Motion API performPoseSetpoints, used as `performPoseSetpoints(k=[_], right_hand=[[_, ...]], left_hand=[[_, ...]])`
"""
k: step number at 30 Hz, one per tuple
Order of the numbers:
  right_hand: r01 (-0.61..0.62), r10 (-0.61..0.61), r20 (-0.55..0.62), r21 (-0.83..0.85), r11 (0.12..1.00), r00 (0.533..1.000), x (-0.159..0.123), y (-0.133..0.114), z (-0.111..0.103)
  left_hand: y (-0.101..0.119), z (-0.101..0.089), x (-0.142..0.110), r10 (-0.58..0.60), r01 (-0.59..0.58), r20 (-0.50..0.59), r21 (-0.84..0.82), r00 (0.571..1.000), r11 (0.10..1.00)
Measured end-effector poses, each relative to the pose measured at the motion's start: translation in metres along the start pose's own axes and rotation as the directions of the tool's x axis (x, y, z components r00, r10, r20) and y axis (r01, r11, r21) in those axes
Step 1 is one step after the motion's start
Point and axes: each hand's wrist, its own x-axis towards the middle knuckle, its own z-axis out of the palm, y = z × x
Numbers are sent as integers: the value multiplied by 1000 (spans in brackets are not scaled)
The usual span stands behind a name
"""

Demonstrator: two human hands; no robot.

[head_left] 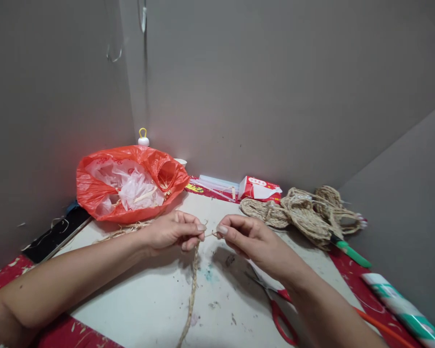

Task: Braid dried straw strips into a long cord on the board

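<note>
My left hand (174, 231) and my right hand (244, 236) meet over the white board (148, 299), both pinched on the top end of a thin twisted straw rope (193, 290). The rope hangs down from my fingertips and trails along the board toward me. A short strand runs between the two pinches. Fingers of both hands are curled closed around the fibres.
An orange plastic bag (126, 186) holding clear plastic and straw lies at the back left, loose straw beside it. Coils of finished rope (304, 212) lie at the back right by a red and white box (259, 188). Red-handled scissors (281, 319) lie under my right forearm. A green-handled tool (351, 253) and a wrapped roll (402, 309) lie right.
</note>
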Motion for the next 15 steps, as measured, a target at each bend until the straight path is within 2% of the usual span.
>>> performPoseSetpoints(k=[4, 7, 11, 15], right_hand=[[92, -113, -115, -170, 981, 987, 1, 1, 8], [136, -185, -152, -285, 949, 971, 2, 3, 13], [165, -239, -138, -407, 899, 961, 2, 6, 17], [255, -331, -47, -538, 803, 943, -1, 6, 23]], left_hand=[[-2, 1, 0, 26, -22, -19, 227, 999, 974], [-3, 2, -1, 7, 3, -27, 336, 1000, 942], [-4, 3, -3, -1, 26, -59, 432, 998, 902], [-5, 6, -4, 1, 33, -71, 472, 997, 881]])
